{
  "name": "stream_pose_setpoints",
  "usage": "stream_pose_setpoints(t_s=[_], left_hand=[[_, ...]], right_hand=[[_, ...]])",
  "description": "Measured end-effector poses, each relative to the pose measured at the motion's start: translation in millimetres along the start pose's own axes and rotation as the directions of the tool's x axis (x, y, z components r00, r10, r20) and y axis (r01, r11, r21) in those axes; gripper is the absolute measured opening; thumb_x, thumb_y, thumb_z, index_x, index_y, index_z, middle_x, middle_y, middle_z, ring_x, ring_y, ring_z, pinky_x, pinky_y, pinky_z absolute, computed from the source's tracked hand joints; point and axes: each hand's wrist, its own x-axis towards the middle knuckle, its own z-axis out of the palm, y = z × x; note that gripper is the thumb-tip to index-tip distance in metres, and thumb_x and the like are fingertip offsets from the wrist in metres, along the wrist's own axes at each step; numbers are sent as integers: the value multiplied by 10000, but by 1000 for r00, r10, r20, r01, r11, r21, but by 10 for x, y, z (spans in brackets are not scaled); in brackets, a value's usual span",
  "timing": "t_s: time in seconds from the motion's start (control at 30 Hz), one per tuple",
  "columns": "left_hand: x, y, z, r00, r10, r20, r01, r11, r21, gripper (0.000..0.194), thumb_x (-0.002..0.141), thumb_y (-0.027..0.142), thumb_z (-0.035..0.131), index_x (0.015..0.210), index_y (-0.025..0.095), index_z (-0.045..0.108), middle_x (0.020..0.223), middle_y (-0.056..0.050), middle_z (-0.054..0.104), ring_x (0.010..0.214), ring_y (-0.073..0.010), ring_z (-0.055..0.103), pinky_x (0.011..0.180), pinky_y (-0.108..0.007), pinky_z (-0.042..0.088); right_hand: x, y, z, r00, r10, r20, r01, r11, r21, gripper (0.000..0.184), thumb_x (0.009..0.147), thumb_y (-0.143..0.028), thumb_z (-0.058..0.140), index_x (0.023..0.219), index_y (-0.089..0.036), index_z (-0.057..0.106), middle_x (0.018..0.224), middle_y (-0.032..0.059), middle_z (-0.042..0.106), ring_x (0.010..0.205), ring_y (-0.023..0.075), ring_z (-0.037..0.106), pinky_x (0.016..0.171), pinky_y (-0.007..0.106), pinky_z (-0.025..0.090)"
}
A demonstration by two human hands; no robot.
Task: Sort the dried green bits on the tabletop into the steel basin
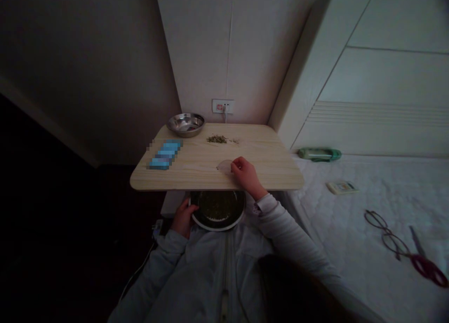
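My left hand (183,217) grips the left rim of a round bowl (218,210) held below the front edge of the small wooden table (266,168). The bowl holds dark greenish bits. My right hand (245,174) rests on the tabletop near the front edge, fingers curled against a small pale round piece (223,165). A small pile of green-brown bits (217,139) lies further back on the table.
A steel bowl (185,123) stands at the table's back left, and blue packets (164,154) lie at the left. A wall socket (222,106) is behind. On the white bed to the right lie a green bottle (320,154), a small box (342,187), glasses (386,233) and scissors (426,262).
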Motion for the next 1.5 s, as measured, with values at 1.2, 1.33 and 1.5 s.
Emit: stream_pose_setpoints(t_s=[1.2, 1.33, 1.5], left_hand=[[8, -16, -4, 1000, 3, -10, -3, 1000, -2, 289, 472, 139, 549, 759, 166, 557, 559, 31, 588, 573, -144, 553, 553, -254, 395], [10, -12, -6, 1000, -1, -10, 1, 1000, -15, 292, 466, 138, 553, 756, 166, 560, 556, 35, 586, 571, -139, 549, 560, -251, 394], [-13, -4, -14, 1000, 19, -25, -19, 1000, 0, 334, 467, 132, 544, 799, 161, 568, 550, 38, 587, 533, -129, 539, 536, -242, 390]], right_hand=[[-83, -147, 65, 996, -85, 38, 86, 996, -22, 151, 718, -278, 406, 728, -163, 504, 663, 4, 547, 582, 89, 473, 552, 204, 336], [-100, -165, 69, 994, -87, 62, 89, 996, -22, 153, 719, -277, 408, 742, -164, 508, 668, 0, 546, 583, 87, 470, 547, 201, 331], [-114, -174, 79, 991, -93, 92, 97, 995, -38, 165, 726, -280, 402, 763, -167, 516, 687, 3, 552, 592, 90, 471, 558, 204, 331]])
